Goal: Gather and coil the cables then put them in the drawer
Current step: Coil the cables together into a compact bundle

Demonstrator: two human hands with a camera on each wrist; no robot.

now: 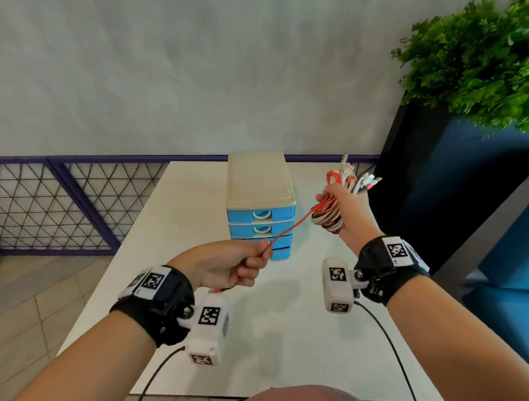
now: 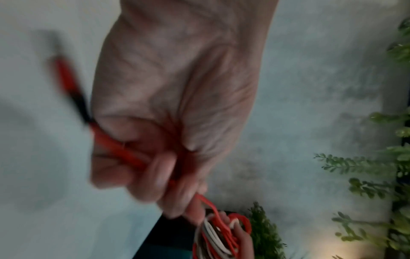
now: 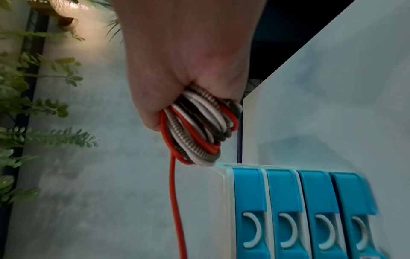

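My right hand (image 1: 345, 202) is raised to the right of the drawer unit (image 1: 259, 200) and grips a coiled bundle of red, white and dark cables (image 1: 328, 217), whose plug ends stick up above the fist. The bundle (image 3: 200, 130) hangs out below the fist in the right wrist view. A red cable (image 1: 288, 228) runs taut from the bundle down and left to my left hand (image 1: 229, 266), which pinches it in front of the drawers. In the left wrist view the red cable (image 2: 115, 145) passes through the curled fingers (image 2: 162, 171), its plug end trailing behind. All four blue drawers are closed.
The white table (image 1: 276, 320) carries the cream-topped drawer unit at its far middle. A green plant (image 1: 474, 64) on a dark blue cabinet stands at the right. A purple mesh railing (image 1: 62, 204) runs along the left, with tiled floor below.
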